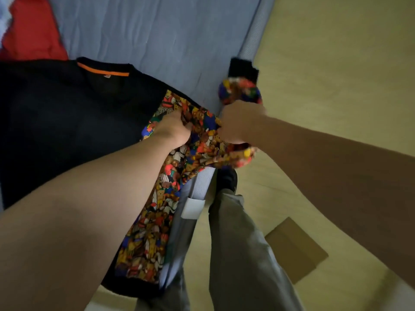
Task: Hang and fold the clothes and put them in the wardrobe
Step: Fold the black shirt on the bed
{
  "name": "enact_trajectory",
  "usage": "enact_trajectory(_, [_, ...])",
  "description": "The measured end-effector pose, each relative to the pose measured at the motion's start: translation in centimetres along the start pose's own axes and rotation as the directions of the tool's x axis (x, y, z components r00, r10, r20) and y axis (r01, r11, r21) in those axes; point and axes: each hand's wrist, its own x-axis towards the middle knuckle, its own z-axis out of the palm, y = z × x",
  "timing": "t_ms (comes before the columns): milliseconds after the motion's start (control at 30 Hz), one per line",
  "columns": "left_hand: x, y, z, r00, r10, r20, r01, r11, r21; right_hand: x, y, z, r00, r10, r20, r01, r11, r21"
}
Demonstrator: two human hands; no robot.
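A black sweatshirt (67,122) with an orange neck band lies flat on the blue bed sheet (157,37). Its right sleeve (157,221) is a busy multicoloured cartoon print ending in a black cuff (243,68). My left hand (174,129) grips the printed fabric near the shoulder. My right hand (241,122) holds the bunched sleeve at the bed's edge, with the sleeve end and cuff sticking out beyond my fist. Both hands sit close together on the sleeve.
A red garment (31,30) lies at the bed's far left corner. The bed edge runs diagonally beside my grey-trousered legs (238,254) and dark shoe (226,178). A flat piece of cardboard (294,248) lies on the light wooden floor (336,63).
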Motion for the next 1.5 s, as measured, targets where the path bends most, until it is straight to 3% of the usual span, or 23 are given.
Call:
enact_trajectory(100, [-0.2, -0.5, 0.5, 0.998, 0.052, 0.034, -0.052, 0.999, 0.003, 0.7, 0.4, 1.1, 0.969, 0.061, 0.239, -0.111, 0.973, 0.204])
enact_trajectory(200, [-1.8, -1.8, 1.2, 0.975, 0.201, -0.098, -0.195, 0.978, 0.069, 1.4, 0.7, 2.8, 0.973, 0.156, 0.169, -0.21, 0.903, 0.374])
enact_trajectory(267, [-3.8, -2.7, 2.0, 0.905, 0.37, -0.21, -0.335, 0.924, 0.185, 1.3, 0.8, 3.9, 0.954, 0.235, 0.188, -0.301, 0.762, 0.573])
enact_trajectory(367, [-6.9, -3.4, 3.7, 0.835, 0.538, -0.115, -0.488, 0.822, 0.295, 1.1, 0.3, 5.3, 0.898, 0.372, 0.237, -0.423, 0.577, 0.699])
enact_trajectory(467, [-8.5, -2.7, 6.0, 0.847, 0.531, 0.016, -0.512, 0.807, 0.295, 0.6, -0.6, 6.3, 0.813, 0.492, 0.313, -0.483, 0.266, 0.835])
enact_trajectory(500, [-8.8, -2.5, 6.6, 0.868, 0.495, 0.038, -0.484, 0.825, 0.291, 0.5, -0.9, 6.6, 0.802, 0.508, 0.315, -0.469, 0.209, 0.858])
enact_trajectory(633, [-9.2, -1.9, 8.0, 0.914, 0.372, 0.159, -0.405, 0.834, 0.375, 0.3, -2.0, 7.5, 0.814, 0.517, 0.265, -0.399, 0.166, 0.902])
enact_trajectory(800, [-9.1, -2.6, 8.0, 0.897, 0.427, 0.113, -0.41, 0.711, 0.572, -1.0, -3.4, 9.8, 0.749, 0.63, 0.207, -0.342, 0.101, 0.934])
enact_trajectory(900, [-9.0, -4.1, 7.8, 0.89, 0.451, 0.07, -0.394, 0.683, 0.614, -1.1, -4.6, 12.6, 0.622, 0.739, 0.259, -0.41, 0.025, 0.912])
enact_trajectory(967, [-9.0, -5.1, 7.6, 0.889, 0.457, 0.026, -0.39, 0.726, 0.567, -0.7, -5.5, 14.0, 0.494, 0.71, 0.501, -0.533, -0.207, 0.82])
enact_trajectory(1000, [-9.1, -5.5, 7.4, 0.891, 0.454, -0.013, -0.377, 0.755, 0.537, -0.4, -5.8, 14.6, 0.495, 0.588, 0.64, -0.549, -0.36, 0.755])
enact_trajectory(1033, [-9.1, -5.8, 7.3, 0.891, 0.451, -0.055, -0.364, 0.781, 0.508, -0.1, -6.1, 15.1, 0.544, 0.416, 0.729, -0.536, -0.496, 0.683])
enact_trajectory(1100, [-9.1, -6.6, 6.8, 0.895, 0.433, -0.102, -0.34, 0.814, 0.471, -0.5, -6.8, 15.5, 0.57, 0.164, 0.805, -0.536, -0.669, 0.515])
enact_trajectory(1133, [-9.0, -7.1, 6.6, 0.904, 0.417, -0.095, -0.332, 0.824, 0.46, -0.7, -6.9, 15.9, 0.565, 0.108, 0.818, -0.51, -0.734, 0.449])
enact_trajectory(1233, [-8.8, -8.4, 5.9, 0.927, 0.374, -0.01, -0.323, 0.815, 0.48, -0.5, -6.4, 16.5, 0.599, 0.13, 0.79, -0.339, -0.852, 0.398])
enact_trajectory(1333, [-8.3, -8.5, 5.7, 0.94, 0.336, 0.063, -0.318, 0.794, 0.518, -1.2, -4.9, 15.7, 0.716, 0.078, 0.694, -0.171, -0.944, 0.283])
enact_trajectory(1500, [-7.4, -7.0, 6.0, 0.969, 0.214, 0.122, -0.246, 0.839, 0.486, -4.6, -4.7, 14.7, 0.875, 0.048, 0.483, -0.001, -0.995, 0.101])
